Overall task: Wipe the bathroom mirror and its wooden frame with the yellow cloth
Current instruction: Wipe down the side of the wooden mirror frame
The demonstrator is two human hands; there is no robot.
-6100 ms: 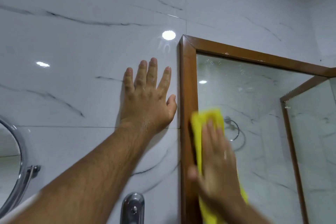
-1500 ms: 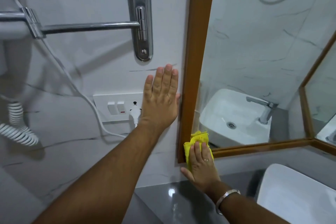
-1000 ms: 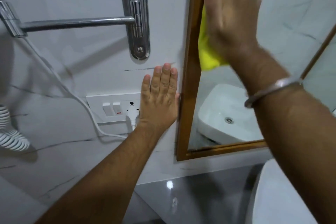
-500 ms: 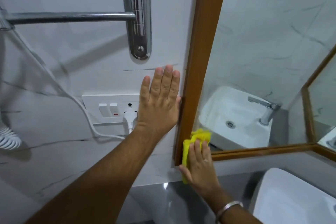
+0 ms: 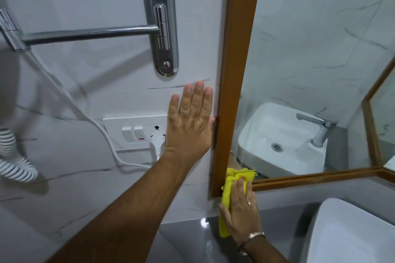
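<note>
Right hand (image 5: 241, 209) — flat, pressing yellow cloth (image 5: 227, 194) on wooden frame (image 5: 235, 70), corner at 6 o'clock of mirror (image 5: 310, 49). Left hand (image 5: 190, 121) — spread empty on wall, touching plug (image 5: 157, 141) at its 9 o'clock; I might knock it loose.

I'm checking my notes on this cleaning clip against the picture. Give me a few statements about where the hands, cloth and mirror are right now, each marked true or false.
1. The right hand presses the yellow cloth on the bottom left corner of the wooden frame. True.
2. The left hand grips the chrome bar. False: it lies flat and open on the wall tile, below the bar, its thumb at the frame's edge.
3. The mirror reflects a white basin and a tap. True.
4. Nothing is plugged into the switch plate. False: a white plug sits in its socket.
5. The right wrist is bare. False: it wears a metal bangle.
</note>
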